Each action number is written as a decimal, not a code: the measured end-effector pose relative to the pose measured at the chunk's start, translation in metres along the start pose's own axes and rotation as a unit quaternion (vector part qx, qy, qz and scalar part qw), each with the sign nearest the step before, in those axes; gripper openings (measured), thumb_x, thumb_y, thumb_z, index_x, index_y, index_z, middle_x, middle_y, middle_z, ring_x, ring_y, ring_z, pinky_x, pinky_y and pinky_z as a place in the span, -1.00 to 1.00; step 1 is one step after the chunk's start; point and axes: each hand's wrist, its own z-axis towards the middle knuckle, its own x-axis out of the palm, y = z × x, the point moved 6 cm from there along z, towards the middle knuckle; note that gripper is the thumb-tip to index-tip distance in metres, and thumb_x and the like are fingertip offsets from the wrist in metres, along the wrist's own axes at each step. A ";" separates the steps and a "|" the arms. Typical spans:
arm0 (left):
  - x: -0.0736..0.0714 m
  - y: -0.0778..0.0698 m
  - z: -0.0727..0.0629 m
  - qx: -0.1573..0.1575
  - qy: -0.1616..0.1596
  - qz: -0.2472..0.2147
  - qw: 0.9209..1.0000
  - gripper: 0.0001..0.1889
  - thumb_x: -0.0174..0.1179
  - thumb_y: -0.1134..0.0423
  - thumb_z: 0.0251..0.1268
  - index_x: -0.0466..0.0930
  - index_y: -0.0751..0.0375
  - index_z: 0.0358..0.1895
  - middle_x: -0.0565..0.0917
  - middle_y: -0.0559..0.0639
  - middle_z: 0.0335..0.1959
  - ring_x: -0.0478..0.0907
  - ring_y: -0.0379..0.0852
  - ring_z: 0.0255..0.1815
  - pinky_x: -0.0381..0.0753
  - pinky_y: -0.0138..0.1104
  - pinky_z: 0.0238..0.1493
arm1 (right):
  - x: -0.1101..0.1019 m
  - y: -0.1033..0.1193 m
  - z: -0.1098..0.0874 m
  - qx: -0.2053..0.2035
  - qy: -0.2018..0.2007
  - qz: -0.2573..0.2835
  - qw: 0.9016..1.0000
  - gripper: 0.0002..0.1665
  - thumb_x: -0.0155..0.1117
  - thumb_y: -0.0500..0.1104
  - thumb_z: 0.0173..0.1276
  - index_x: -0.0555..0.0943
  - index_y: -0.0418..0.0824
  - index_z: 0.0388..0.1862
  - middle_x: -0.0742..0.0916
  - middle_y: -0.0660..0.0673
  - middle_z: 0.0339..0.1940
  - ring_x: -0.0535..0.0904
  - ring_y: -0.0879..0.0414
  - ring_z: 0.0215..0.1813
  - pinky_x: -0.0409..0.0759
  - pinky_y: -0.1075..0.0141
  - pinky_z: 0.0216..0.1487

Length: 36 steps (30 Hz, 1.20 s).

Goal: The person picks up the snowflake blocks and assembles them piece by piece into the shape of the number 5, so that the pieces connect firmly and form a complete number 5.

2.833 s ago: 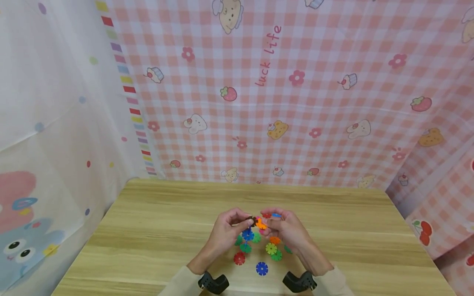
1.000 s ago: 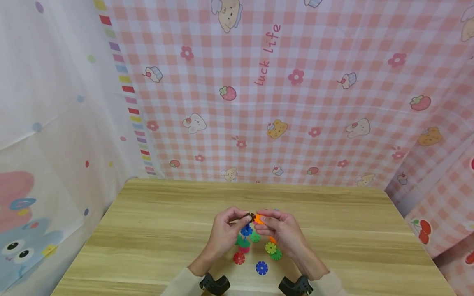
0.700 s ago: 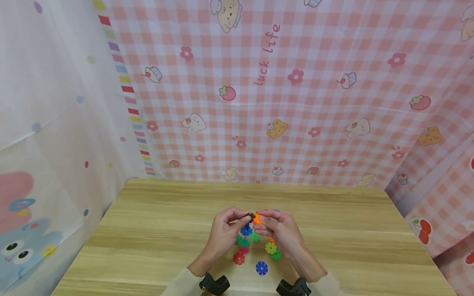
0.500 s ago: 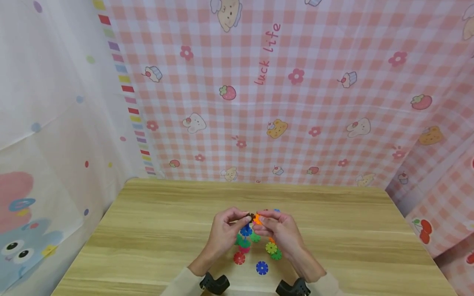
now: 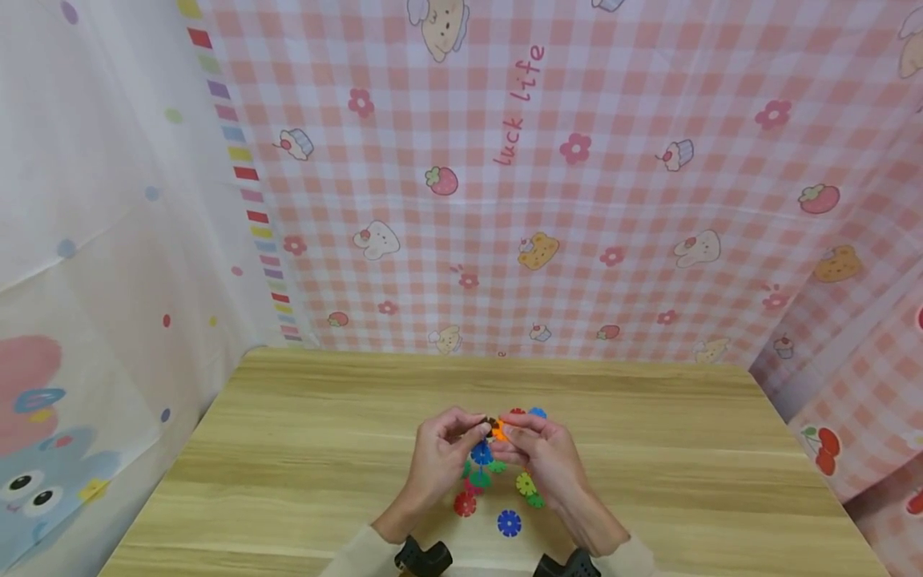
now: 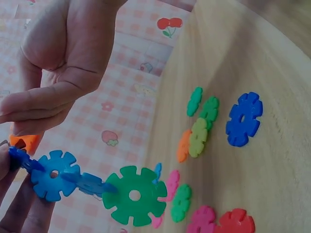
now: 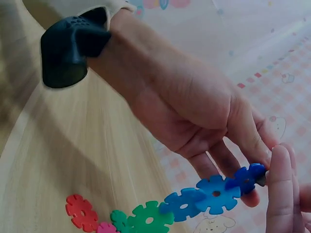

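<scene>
My left hand (image 5: 441, 450) pinches a dark brown notched disc (image 5: 491, 425) between thumb and fingers, above the table. From that disc hangs a chain of interlocking discs: dark blue (image 7: 247, 178), two lighter blue (image 7: 217, 194), then a green disc (image 6: 124, 203) at the lower end. My right hand (image 5: 548, 458) pinches an orange notched disc (image 5: 498, 431) right beside the brown one. Their edges meet or overlap in the head view; whether the slots interlock cannot be made out. Fingers partly cover both discs.
Loose discs lie on the wooden table (image 5: 324, 449) under and around the hands: red (image 5: 465, 504), dark blue (image 5: 509, 523), yellow-green (image 5: 525, 484), pink and several more. A light blue disc (image 5: 537, 413) lies beyond the right hand. A checked cloth (image 5: 620, 200) hangs behind the table.
The orange disc in my right hand has come closer to the brown disc. Over the last half second both hands have sunk slightly, with the chain lower too.
</scene>
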 end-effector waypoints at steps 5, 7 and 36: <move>0.001 -0.002 0.001 0.009 0.007 0.002 1.000 -0.92 0.30 0.27 0.32 0.73 0.17 -0.23 0.74 0.06 -0.25 0.70 -0.10 -0.22 0.69 -0.36 -0.11 | 0.000 0.000 0.001 0.003 0.006 0.007 1.000 -0.62 0.03 -0.40 0.49 0.40 -0.58 0.22 0.77 -0.19 -0.19 0.76 0.10 -0.33 0.71 0.32 -0.16; 0.001 -0.003 0.002 0.013 0.011 -0.002 1.000 -0.91 0.30 0.27 0.32 0.73 0.19 -0.22 0.74 0.07 -0.23 0.70 -0.09 -0.20 0.69 -0.36 -0.09 | -0.001 0.001 0.001 0.007 0.009 0.009 1.000 -0.60 0.04 -0.39 0.49 0.39 -0.59 0.23 0.77 -0.19 -0.20 0.76 0.11 -0.33 0.70 0.33 -0.15; -0.004 0.007 0.004 -0.061 0.084 0.001 0.995 -0.88 0.05 0.32 0.52 0.44 0.27 -0.01 0.68 0.16 -0.11 0.63 -0.04 -0.10 0.63 -0.36 -0.06 | -0.023 0.007 0.008 0.003 0.087 -0.128 0.988 -0.45 0.17 -0.04 0.50 0.46 -0.43 0.25 0.73 -0.15 -0.26 0.68 0.11 -0.37 0.69 0.31 -0.29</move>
